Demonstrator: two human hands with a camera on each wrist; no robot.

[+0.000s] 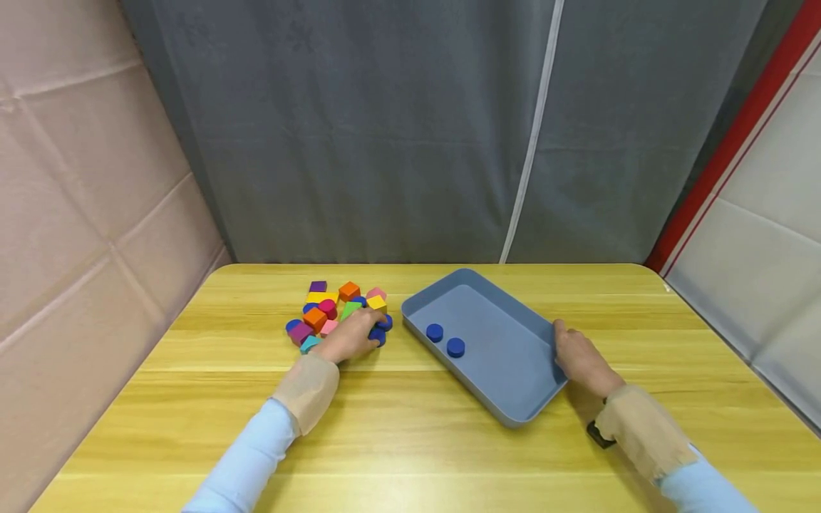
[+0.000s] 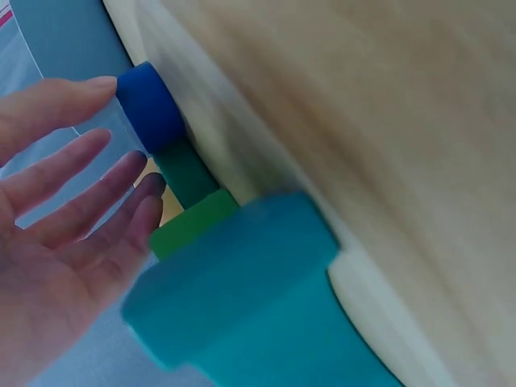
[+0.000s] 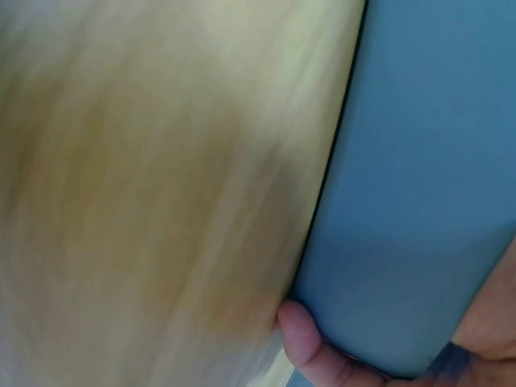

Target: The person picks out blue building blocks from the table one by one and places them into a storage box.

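A heap of coloured blocks (image 1: pixel 333 312) lies left of centre on the wooden table (image 1: pixel 410 442). My left hand (image 1: pixel 367 332) reaches over its right side. In the left wrist view the fingers (image 2: pixel 97 161) are stretched out and the top fingertip touches a blue disc (image 2: pixel 149 105). A teal block (image 2: pixel 242 298) and a green block (image 2: pixel 193 226) lie close by. A grey-blue tray (image 1: pixel 513 417) sits at an angle right of the pile, with two blue discs (image 1: pixel 434 332) (image 1: pixel 456 347) inside. My right hand (image 1: pixel 564 343) holds the tray's right rim, thumb (image 3: pixel 302 334) against the outer wall (image 3: pixel 419 177).
A grey curtain (image 1: pixel 410 128) hangs behind the table's far edge. A pink padded wall (image 1: pixel 77 214) stands to the left and a white panel with a red stripe (image 1: pixel 770 185) to the right. Bare tabletop stretches across the near half.
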